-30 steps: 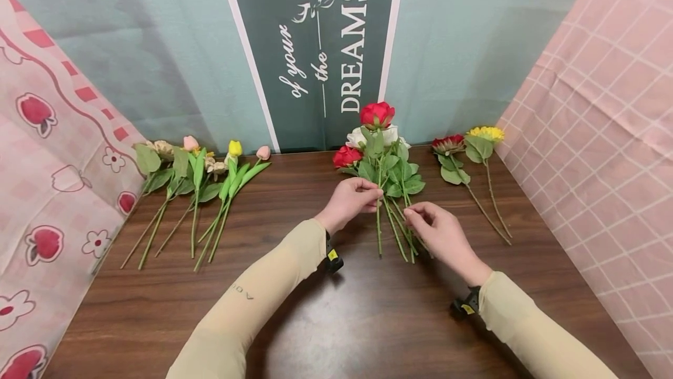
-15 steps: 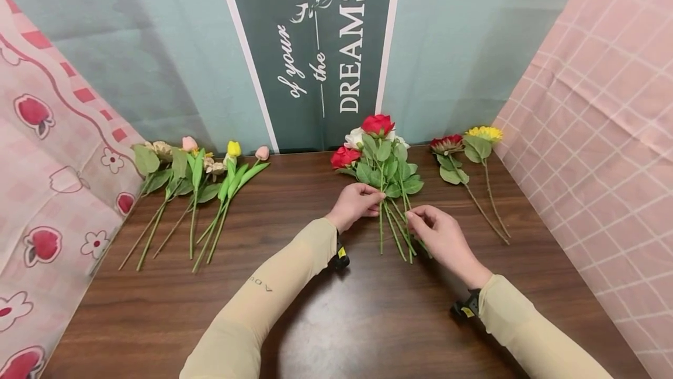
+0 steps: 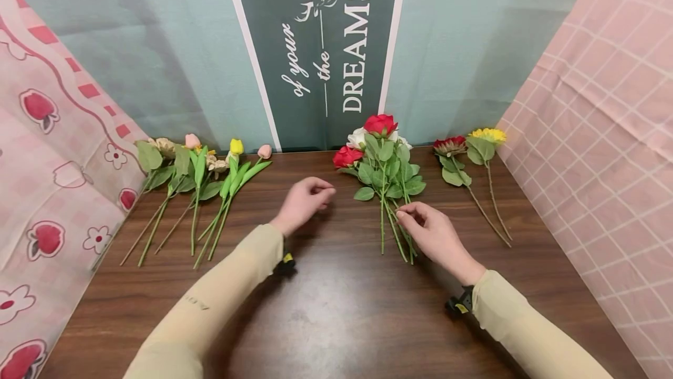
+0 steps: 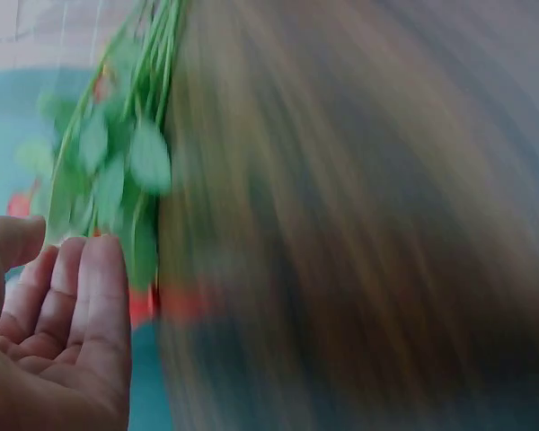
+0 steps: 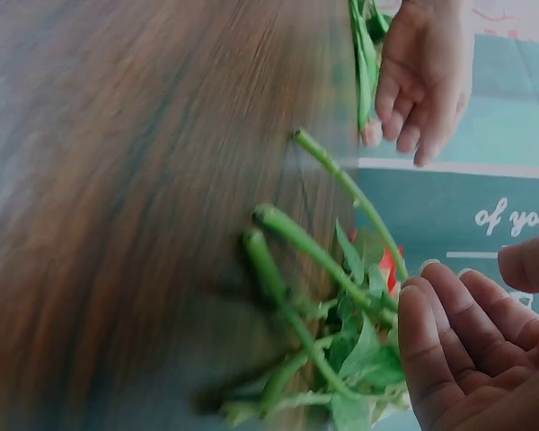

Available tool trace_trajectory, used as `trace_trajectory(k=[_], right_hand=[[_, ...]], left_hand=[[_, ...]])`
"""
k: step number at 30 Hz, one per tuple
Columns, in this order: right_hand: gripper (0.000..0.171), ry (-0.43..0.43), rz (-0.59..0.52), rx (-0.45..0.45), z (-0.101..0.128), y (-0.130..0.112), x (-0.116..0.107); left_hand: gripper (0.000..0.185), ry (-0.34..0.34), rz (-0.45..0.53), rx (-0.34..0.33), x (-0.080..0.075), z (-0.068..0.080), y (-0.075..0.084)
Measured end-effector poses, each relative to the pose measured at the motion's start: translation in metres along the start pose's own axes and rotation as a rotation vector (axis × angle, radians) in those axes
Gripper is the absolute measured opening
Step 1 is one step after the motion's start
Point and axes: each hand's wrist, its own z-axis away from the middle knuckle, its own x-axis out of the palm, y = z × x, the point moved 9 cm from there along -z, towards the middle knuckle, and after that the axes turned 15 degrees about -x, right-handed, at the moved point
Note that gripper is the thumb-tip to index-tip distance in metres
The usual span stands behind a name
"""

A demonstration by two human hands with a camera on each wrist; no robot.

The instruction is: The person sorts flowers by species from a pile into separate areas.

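Red and white roses with green leaves lie in a bunch at the back middle of the table; a red rose [image 3: 381, 125] lies on top, white rose [image 3: 357, 138] petals showing beneath. Their green stems [image 5: 287, 235] fan toward the front. My left hand [image 3: 305, 202] is left of the bunch, apart from it; its fingers are relaxed and hold nothing, as the left wrist view shows. Beside the stems, on their right, is my right hand [image 3: 437, 237]. In the right wrist view its thumb and fingers stand apart with nothing between them. Whether its fingertips touch a stem, I cannot tell.
At the back left lie several flowers, among them a yellow tulip [image 3: 236, 146] and a pink tulip [image 3: 265, 151]. A dark red flower [image 3: 450, 145] and a yellow sunflower [image 3: 487, 135] lie at the back right. Cloths hang behind and along both sides.
My left hand has let go of the red rose's stem and moved left. That rose came down toward me onto the bunch. My right hand has shifted slightly left.
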Motion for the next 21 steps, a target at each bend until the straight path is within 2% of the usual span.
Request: trace_trajectory(k=[5, 9, 13, 16, 19, 21], right_hand=[[0.028, -0.069, 0.013, -0.055, -0.009, -0.019, 0.019], [0.028, -0.138, 0.047, -0.164, -0.017, -0.044, 0.040], [0.027, -0.201, 0.079, -0.299, -0.024, -0.073, 0.063], [0.027, -0.255, 0.099, -0.370, -0.027, -0.093, 0.081], [0.028, -0.317, 0.117, -0.422, -0.030, -0.110, 0.101], [0.029, -0.362, 0.133, -0.455, -0.031, -0.121, 0.116]], left_hand=[[0.020, 0.193, -0.132, 0.041, -0.081, 0.017, -0.018], [0.023, 0.353, -0.276, 0.067, -0.149, 0.035, -0.033], [0.028, 0.480, -0.435, 0.029, -0.217, 0.050, -0.055], [0.032, 0.563, -0.551, -0.029, -0.264, 0.059, -0.076], [0.037, 0.627, -0.651, -0.112, -0.302, 0.065, -0.100], [0.040, 0.635, -0.700, -0.176, -0.320, 0.069, -0.117]])
